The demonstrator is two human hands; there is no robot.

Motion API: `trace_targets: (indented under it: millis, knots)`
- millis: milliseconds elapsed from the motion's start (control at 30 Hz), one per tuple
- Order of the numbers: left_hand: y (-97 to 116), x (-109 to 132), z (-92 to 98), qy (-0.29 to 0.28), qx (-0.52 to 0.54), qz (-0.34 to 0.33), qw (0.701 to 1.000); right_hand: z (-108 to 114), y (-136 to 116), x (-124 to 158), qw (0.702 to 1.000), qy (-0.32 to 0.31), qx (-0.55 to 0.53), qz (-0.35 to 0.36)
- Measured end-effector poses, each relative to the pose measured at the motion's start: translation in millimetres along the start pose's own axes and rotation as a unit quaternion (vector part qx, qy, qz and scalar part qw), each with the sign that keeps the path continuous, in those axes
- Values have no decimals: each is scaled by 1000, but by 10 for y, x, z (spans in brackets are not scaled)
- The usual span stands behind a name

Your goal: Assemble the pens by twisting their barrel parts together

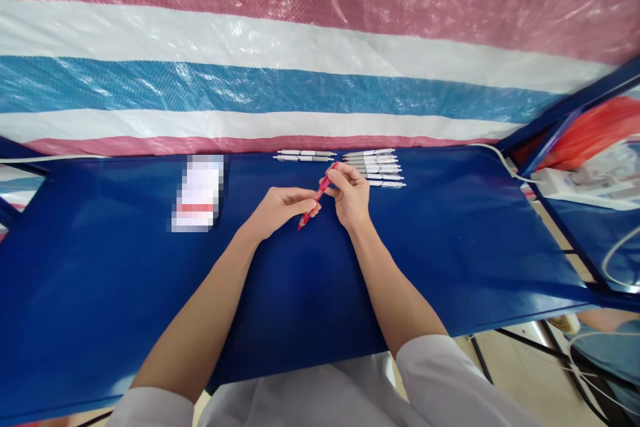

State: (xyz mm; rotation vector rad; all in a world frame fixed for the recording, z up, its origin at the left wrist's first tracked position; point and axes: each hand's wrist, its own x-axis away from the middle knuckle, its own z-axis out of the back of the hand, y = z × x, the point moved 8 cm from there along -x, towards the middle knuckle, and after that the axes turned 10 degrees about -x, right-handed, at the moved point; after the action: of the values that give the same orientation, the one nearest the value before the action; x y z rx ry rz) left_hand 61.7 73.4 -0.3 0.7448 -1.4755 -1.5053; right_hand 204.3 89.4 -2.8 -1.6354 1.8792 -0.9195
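Observation:
A red pen (320,194) is held at a slant over the middle of the table, its tip pointing down and to the left. My left hand (286,210) pinches its lower part between thumb and fingers. Around the upper end of the pen, my right hand (350,193) has its thumb and fingers closed. Just behind the right hand lies a group of several white and grey pens (375,165), partly covered by that hand. Two more white and grey pens (305,155) lie side by side at the back edge, left of that group.
The blue table (125,293) stretches out on both sides. A blurred white sheet or packet (200,190) lies at the left. Behind the table hangs a striped plastic sheet (280,90). At the right stand a blue metal frame (575,90), a white power strip (560,183) and cables.

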Motion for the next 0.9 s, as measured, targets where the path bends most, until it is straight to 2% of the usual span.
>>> trace_targets:
  millis: [133,267,400,900]
  knots:
    - [66,13,25,81,-84,-26,993,60,-22,-16,999,26,25,24]
    - [43,22,29,104,-118,-29,987,50,21,-22,999,15,39,7]
    - [14,26,28,78,-122,-18,989,49,48,-24,998,15,61,-14]
    - [67,56,-120,-55,-25,3,998,35,18,30,999,9,40,-6]
